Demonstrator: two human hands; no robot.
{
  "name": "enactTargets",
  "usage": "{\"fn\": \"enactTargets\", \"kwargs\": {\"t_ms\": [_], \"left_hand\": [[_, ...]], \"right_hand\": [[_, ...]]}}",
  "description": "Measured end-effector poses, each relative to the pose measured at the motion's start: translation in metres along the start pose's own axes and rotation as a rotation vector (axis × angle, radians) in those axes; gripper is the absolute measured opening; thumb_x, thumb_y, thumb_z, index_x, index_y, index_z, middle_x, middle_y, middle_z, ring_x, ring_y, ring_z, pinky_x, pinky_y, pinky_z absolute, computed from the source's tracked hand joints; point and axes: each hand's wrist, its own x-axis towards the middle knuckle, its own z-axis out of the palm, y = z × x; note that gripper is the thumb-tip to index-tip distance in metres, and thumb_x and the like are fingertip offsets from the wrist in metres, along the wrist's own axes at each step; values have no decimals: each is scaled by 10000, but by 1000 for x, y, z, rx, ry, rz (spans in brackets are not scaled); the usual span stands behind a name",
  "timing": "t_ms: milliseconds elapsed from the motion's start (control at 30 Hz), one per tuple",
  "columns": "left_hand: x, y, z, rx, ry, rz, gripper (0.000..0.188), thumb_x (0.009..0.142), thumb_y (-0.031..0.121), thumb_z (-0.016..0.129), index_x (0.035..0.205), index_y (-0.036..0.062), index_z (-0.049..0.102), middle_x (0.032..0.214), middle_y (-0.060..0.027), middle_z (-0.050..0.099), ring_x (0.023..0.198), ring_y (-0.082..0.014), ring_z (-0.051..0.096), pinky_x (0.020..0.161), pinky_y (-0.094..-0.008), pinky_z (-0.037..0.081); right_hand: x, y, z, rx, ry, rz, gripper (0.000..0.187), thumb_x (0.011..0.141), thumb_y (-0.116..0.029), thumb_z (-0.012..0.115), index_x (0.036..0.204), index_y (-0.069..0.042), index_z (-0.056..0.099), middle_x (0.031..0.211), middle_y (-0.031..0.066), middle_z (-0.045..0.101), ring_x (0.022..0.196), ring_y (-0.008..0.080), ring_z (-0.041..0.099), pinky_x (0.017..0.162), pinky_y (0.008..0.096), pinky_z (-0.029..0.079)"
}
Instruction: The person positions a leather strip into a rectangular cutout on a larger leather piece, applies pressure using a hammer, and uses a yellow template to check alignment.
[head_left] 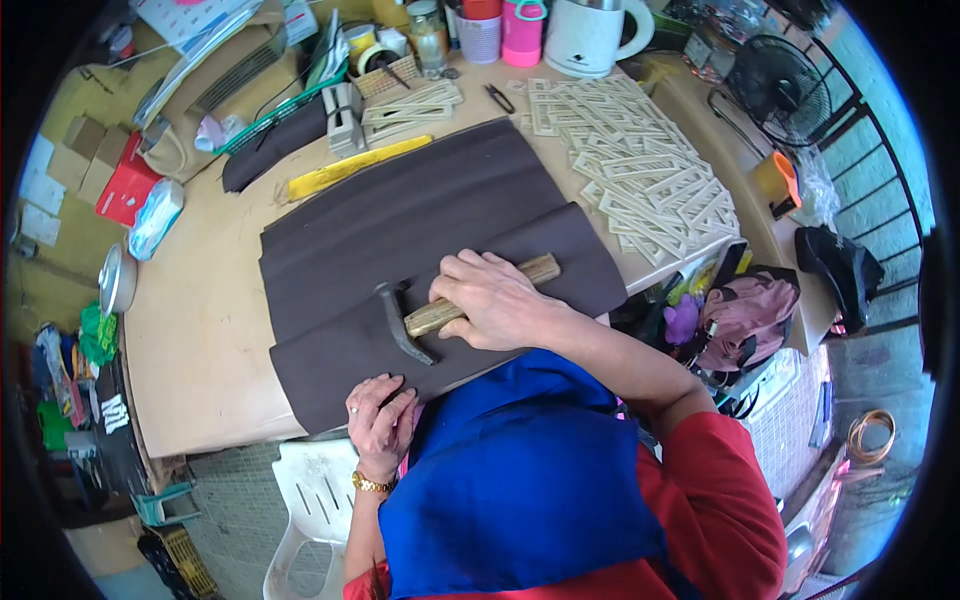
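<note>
My right hand (pixel 500 302) is closed around the wooden handle of a hammer (pixel 427 318). Its dark metal head lies on a dark brown sheet of leather-like material (pixel 420 220), pointing toward my left. The sheet has a folded or overlapping layer along the near side. At the sheet's near left edge rests my left hand (pixel 380 425), fingers slightly bent and laid on the material, holding no tool. A gold watch is on that wrist. Whether anything is under the fingers is hidden.
Several pale rectangular frames (pixel 650 165) are heaped at the far right of the table (pixel 200 350). Beyond the sheet lie a yellow strip (pixel 358 168), a grey tape dispenser (pixel 343 120) and small snips (pixel 499 98). A white kettle (pixel 585 38) stands at the back.
</note>
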Motion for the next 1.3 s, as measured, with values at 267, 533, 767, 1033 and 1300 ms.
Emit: {"fn": "enactTargets", "kwargs": {"t_ms": [267,533,767,1033,1300], "left_hand": [[8,3,-10,17,-39,-20,173,780,5,807,917,77,729,1062,-85,757,1091,-295,706,1018,-496,496],[4,-2,-10,31,-119,-45,163,797,15,801,924,93,735,1135,-69,767,1169,-281,690,1103,-524,428],[6,1,-12,8,-150,-77,207,786,74,825,978,97,751,1164,-80,758,1193,-286,678,1115,-499,410],[-17,-37,-62,280,-15,-416,222,913,121,695,1113,38,745,1227,-153,714,1224,-341,633,1103,-486,420],[7,-66,-80,320,186,-469,114,899,16,678,995,38,735,1146,-135,711,1119,-338,652,973,-446,501]], "right_hand": [[-3,-13,-7,-29,71,4,363,764,-264,830,1001,-26,692,1042,110,590,1055,290,570,904,423,456],[-4,-13,-7,9,44,52,322,764,-229,817,962,-17,677,1042,121,588,1046,287,571,897,418,459],[-8,-1,0,37,17,34,378,770,-226,830,1050,-75,626,1054,104,566,1070,299,560,938,442,459],[4,20,-29,60,-79,-2,362,822,-267,812,1092,-93,643,1060,101,593,1062,321,577,923,450,484],[150,147,-47,36,69,236,183,883,-204,732,1000,-64,726,1097,153,722,1085,326,669,929,452,524]]}}
